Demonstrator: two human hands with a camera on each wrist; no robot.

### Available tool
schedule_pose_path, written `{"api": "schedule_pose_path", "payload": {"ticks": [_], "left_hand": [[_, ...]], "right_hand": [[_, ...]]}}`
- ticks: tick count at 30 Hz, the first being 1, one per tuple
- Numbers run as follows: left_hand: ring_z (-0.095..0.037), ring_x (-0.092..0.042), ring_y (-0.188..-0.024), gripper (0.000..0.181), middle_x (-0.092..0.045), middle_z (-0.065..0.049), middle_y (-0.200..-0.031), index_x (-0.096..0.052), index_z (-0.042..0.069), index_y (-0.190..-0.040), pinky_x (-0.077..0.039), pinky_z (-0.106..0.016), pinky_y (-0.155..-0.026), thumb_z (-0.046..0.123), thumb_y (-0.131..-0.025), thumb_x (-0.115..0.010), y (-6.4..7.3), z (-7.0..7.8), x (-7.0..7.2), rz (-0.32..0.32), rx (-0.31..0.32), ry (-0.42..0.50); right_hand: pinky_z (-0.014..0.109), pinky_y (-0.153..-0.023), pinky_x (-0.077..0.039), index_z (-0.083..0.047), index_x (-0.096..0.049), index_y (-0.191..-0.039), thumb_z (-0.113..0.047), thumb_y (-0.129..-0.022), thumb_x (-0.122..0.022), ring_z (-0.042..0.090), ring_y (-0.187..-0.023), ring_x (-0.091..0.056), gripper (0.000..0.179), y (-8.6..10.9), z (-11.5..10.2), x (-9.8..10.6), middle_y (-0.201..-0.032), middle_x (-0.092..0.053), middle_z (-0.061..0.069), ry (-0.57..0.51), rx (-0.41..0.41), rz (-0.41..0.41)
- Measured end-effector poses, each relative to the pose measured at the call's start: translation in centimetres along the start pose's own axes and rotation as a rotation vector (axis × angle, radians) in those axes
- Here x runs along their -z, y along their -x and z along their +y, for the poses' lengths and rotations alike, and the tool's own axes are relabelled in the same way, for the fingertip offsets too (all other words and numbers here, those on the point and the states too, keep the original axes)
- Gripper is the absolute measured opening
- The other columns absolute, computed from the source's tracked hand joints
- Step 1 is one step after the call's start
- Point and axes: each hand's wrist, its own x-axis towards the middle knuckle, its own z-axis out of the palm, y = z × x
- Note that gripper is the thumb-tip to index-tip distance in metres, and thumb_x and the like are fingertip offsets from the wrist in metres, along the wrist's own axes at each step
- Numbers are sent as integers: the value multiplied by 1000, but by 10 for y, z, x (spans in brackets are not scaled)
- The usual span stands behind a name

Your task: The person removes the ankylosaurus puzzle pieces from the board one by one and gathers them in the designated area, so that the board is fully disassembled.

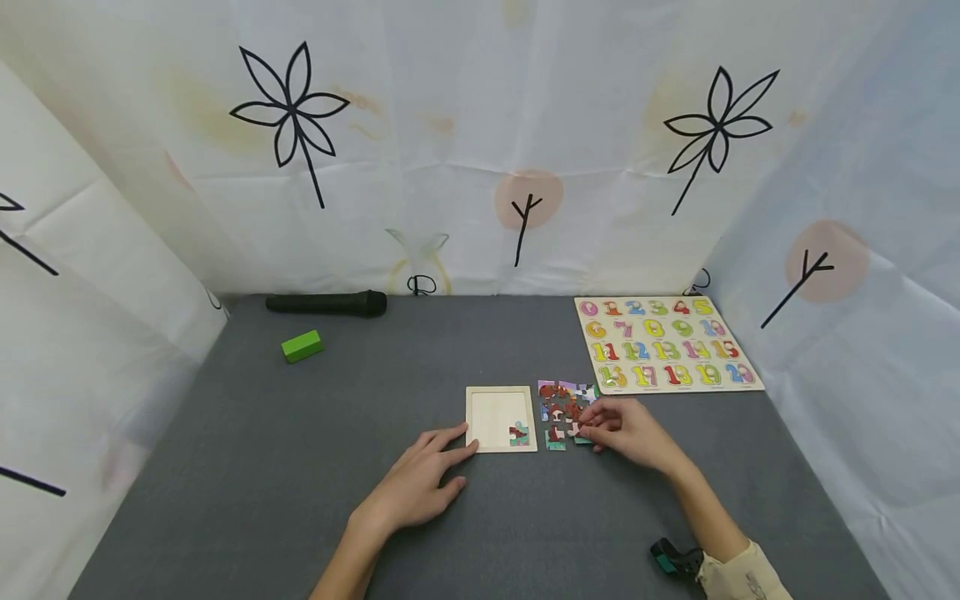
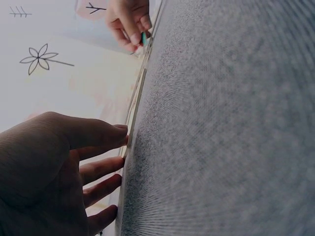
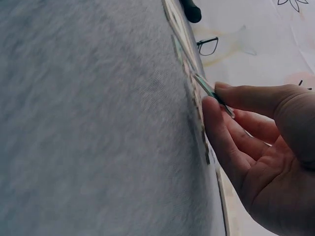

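A shallow wooden puzzle frame [image 1: 491, 417] lies in the middle of the table, with one jigsaw piece [image 1: 519, 433] in its lower right corner. My left hand [image 1: 423, 479], fingers spread and nearly straight, touches the frame's left edge. Just right of the frame, several loose jigsaw pieces [image 1: 556, 412] lie close together. Over their right side, my right hand [image 1: 626, 432] pinches a puzzle piece [image 3: 212, 93] between thumb and fingertips. That piece is thin, with a green face, and tilts above the others in the right wrist view.
A number board [image 1: 667, 346] lies at the back right. Toward the back left are a black microphone [image 1: 326, 304] and a green block [image 1: 302, 346]. A dark strap-like device [image 1: 675, 558] sits by the right sleeve. White printed cloth [image 1: 450, 150] walls the table's back and sides.
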Motion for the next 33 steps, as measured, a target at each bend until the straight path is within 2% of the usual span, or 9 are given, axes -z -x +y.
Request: {"api": "schedule_pose_path", "payload": {"ticks": [3,6,13,18,20,23,25,33], "left_hand": [[-38,-47,-153,53,-46,-10,-172,-63,14,-154,-43,-65,-120,17,-101,-74,0,0,0,1,1,0],[-38,-47,-153,53,-47,-10,-171,-63,14,-154,-43,-64,-121,17,-101,-74,0,0,0,-1,3,-3],[-38,-47,-153,54,-46,-9,-172,-63,15,-154,-42,-65,-121,17,-101,-74,0,1,0,-11,17,4],[-36,-47,-153,54,-45,-9,-172,-62,15,-155,-42,-64,-122,18,-102,-74,0,1,0,-15,19,-3],[-36,-47,-153,54,-46,-9,-172,-62,15,-155,-42,-63,-122,18,-102,-73,0,1,0,-10,13,-8],[-37,-47,-153,54,-46,-9,-172,-63,15,-154,-42,-63,-122,17,-102,-73,0,1,-1,3,0,-11],[-37,-47,-153,53,-47,-10,-171,-63,14,-154,-42,-63,-122,16,-101,-73,1,1,-1,13,-8,-11],[-37,-46,-154,54,-46,-9,-172,-62,15,-155,-41,-64,-122,17,-102,-73,0,1,0,-4,9,1]], "right_hand": [[31,-69,-65,6,-74,-113,-11,-100,-77,11,-74,-76,21,4,3,-1,-98,-78,19,20,-34,-10],[29,-67,-63,2,-76,-111,-14,-99,-79,8,-73,-74,20,6,4,-4,-94,-80,13,74,-32,21],[22,-63,-51,-10,-82,-100,-17,-94,-86,-4,-68,-60,10,7,-2,-15,-85,-74,-5,361,32,169],[21,-62,-45,-13,-83,-95,-18,-91,-88,-5,-67,-52,8,7,-10,-17,-85,-70,-5,485,26,202],[21,-62,-44,-15,-83,-94,-19,-90,-89,-4,-66,-50,8,7,-12,-18,-85,-70,-5,502,17,212],[22,-63,-44,-16,-83,-94,-18,-90,-89,-3,-66,-49,9,5,-14,-19,-83,-69,-7,481,27,219],[22,-65,-46,-14,-82,-96,-17,-91,-89,-3,-68,-52,9,2,-17,-21,-83,-69,-8,429,35,212],[22,-67,-54,-4,-80,-106,-12,-92,-85,1,-72,-66,17,-19,-30,-40,-93,-77,4,164,66,68]]}}
